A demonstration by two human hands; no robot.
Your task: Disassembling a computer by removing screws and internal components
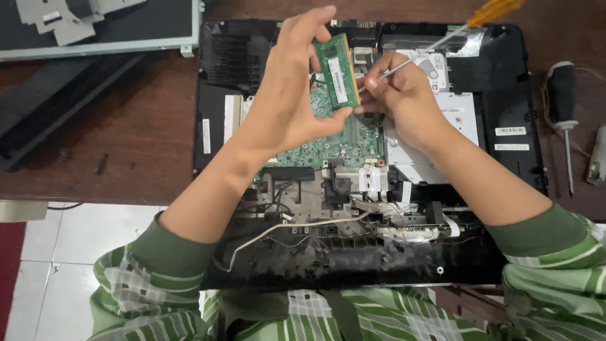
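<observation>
At far left, a detached display panel [101, 28] lies on the wooden table [145, 126], with a few loose screws [101, 164] nearer. An opened laptop chassis [366, 252] occupies the centre, its green motherboard [334, 148] exposed. The left hand [287, 95] is raised above the board, thumb and fingers closed on the edges of a green memory module [338, 71], held upright and clear of the board. Just right of it, the right hand [404, 95] has its fingers curled shut around the shaft of an orange-handled screwdriver [467, 25], the handle angled toward the far right. Well apart at far right, a black-handled screwdriver [564, 110] lies on the table.
</observation>
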